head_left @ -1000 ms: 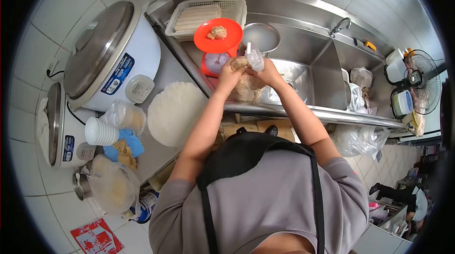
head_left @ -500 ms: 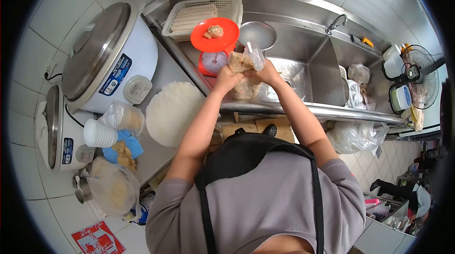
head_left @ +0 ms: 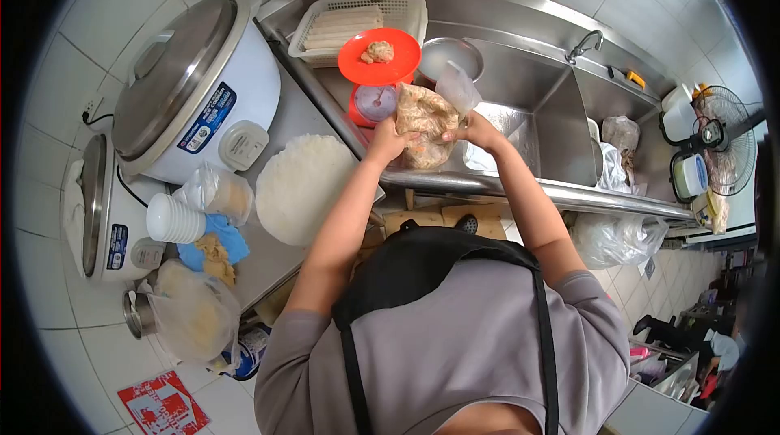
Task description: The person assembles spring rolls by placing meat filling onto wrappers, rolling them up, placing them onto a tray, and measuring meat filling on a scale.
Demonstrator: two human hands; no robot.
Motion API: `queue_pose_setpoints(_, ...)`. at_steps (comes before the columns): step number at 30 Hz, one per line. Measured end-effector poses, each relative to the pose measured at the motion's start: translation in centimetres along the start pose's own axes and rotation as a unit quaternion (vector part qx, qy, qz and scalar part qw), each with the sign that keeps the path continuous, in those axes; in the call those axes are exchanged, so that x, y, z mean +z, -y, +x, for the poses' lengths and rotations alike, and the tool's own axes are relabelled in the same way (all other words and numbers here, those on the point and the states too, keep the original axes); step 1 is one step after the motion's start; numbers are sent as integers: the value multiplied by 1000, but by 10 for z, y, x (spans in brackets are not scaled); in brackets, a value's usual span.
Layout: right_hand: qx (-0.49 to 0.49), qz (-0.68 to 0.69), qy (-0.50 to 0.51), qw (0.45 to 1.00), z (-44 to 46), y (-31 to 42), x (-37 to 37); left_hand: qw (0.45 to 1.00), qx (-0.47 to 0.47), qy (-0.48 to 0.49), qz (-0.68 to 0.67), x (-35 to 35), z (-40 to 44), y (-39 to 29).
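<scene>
A clear plastic bag of pale, mottled filling is held between my two hands over the near edge of the sink. My left hand grips its left side, and my right hand grips its right side. The bag's loose, empty end sticks up at the upper right. Just left of the bag stands a red scale, whose red plate carries a small lump of filling. Behind the scale, a white basket holds several pale rolls.
A metal bowl sits in the sink beneath the faucet side wall. Round pale wrappers lie on the left counter, near stacked white cups and a large cooker. A fan stands right. Another person is at far right.
The bag has been spread out and shows more fully between my hands. My right hand has shifted slightly right, and the bag's loose end now leans to the right.
</scene>
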State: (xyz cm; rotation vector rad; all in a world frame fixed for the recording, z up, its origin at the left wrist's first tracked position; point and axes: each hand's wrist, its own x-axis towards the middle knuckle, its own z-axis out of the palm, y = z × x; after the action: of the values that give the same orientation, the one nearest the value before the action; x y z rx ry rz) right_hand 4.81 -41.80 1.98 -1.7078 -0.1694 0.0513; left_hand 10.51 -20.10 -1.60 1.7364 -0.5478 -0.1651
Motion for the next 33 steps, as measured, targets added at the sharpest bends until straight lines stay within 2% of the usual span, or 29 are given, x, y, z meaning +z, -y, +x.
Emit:
queue_pose_setpoints(3, -18, -125, -38, 991, 17, -16, 8, 999, -29, -18, -2, 2, 1, 0)
queue_pose_setpoints(4, 20, -167, -63, 984, 15, -9, 11, 999, -44, -16, -2, 2, -2, -1)
queue_pose_setpoints(7, 92, -130, -88, 983, 22, -4, 20, 997, -67, 6, 27, -2, -1, -6)
queue_pose_setpoints(8, 70, -225, -108, 966, 20, -2, 23, 998, -65, 15, 5, -1, -2, -7)
queue_pose_setpoints(11, -25, -161, -101, 981, 12, 4, 24, 996, -61, 29, -53, 1, -2, -15)
queue_pose_setpoints(13, -33, -134, -68, 988, 13, 2, 22, 994, -67, 35, -83, 2, -3, -13)
queue_pose_setpoints(16, -46, -126, -26, 991, 16, -2, 17, 993, -106, 18, -48, 5, 2, -9)
queue_pose_setpoints(18, -68, -132, -23, 989, 18, 0, 21, 997, -69, -16, -38, 10, 4, -7)
queue_pose_setpoints(19, -43, -141, -26, 989, 18, 3, 21, 998, -51, -32, -32, 11, 6, -6)
queue_pose_setpoints(21, 10, -155, -32, 987, 14, 8, 22, 997, -70, 0, -9, 10, 5, -3)
queue_pose_setpoints(22, -18, -138, -10, 990, 11, 3, 20, 997, -79, 15, 2, 9, 6, -3)
queue_pose_setpoints(24, -75, -103, 34, 991, 5, -6, 9, 990, -77, 57, -100, 5, 3, -5)
queue_pose_setpoints(25, -33, -83, 88, 992, 3, -10, 4, 982, -77, 78, -152, 4, -2, -7)
queue_pose_setpoints(27, 51, -44, 193, 979, 1, -15, -6, 993, -18, 59, -101, 5, -12, -12)
queue_pose_setpoints(28, 32, -14, 163, 986, 2, -28, -4, 996, 8, 50, -75, 4, -18, -16)
queue_pose_setpoints(31, 56, -174, 107, 977, 7, -36, 3, 989, -29, 142, 27, 3, -10, -25)
queue_pose_setpoints(33, 23, -161, 46, 986, 5, -35, 6, 994, -33, 98, 39, 11, -9, -17)
